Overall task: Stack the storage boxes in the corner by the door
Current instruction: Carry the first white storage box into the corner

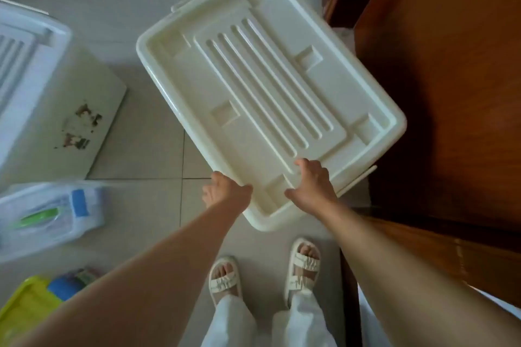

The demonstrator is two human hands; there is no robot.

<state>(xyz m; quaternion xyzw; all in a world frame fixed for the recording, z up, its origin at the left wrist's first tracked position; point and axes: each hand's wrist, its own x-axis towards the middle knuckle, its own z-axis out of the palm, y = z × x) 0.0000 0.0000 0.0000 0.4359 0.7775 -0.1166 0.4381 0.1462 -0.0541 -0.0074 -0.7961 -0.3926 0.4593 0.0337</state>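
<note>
Both hands grip the near short edge of a cream box [265, 93], seen from above. The left hand [222, 191] curls over the left part of that edge, fingers hidden beneath it. The right hand [313, 183] presses on the lid rim, thumb spread wide, fingers on top. The box sits skewed beside a wooden door [437, 79], its far right side close to the wood, above grey floor tiles [158, 127]. Its ribbed lid is closed, so the contents are hidden.

Risks, as judgement: held at one end only, the box could tip or twist away, knock the door, or the lid could pop loose.

On the left stand a large white box [36, 87] with a stained side, a clear box [50, 214] holding blurred green and blue items, and a yellow-green bin [22, 307] with a blue object inside.
</note>
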